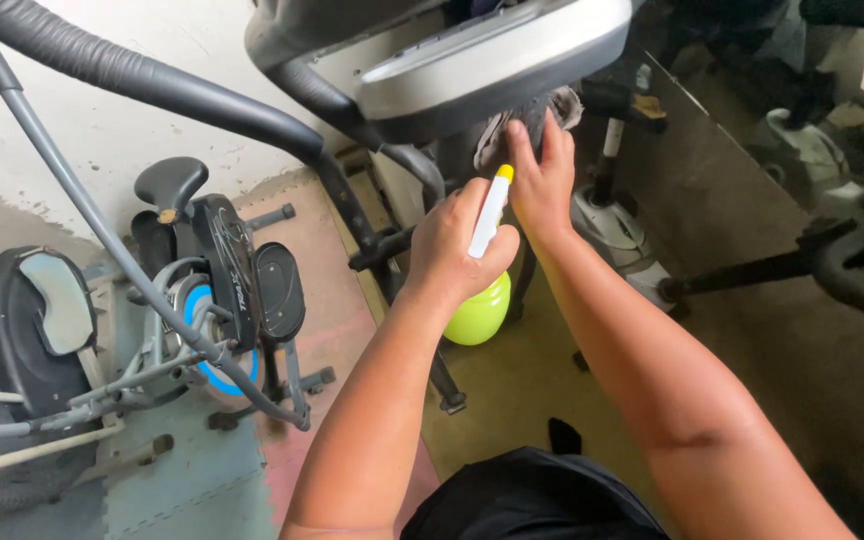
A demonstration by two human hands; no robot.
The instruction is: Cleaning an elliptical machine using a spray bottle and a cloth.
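Under grey console [492,60] of exercise machine: left hand [457,250] clenched around lime-green spray bottle [479,305], nozzle up. Right hand [542,180] presses grey cloth [527,118] against machine's post, fingers flat. Second exercise bike [202,290] left, near wall. Risk: overspray could wet console; one-handed bottle could slip.

An exercise bike [222,300] is parked by the white wall [132,120], foam mats [202,470] are laid under it, and a mirror [752,200] is leaned opposite.
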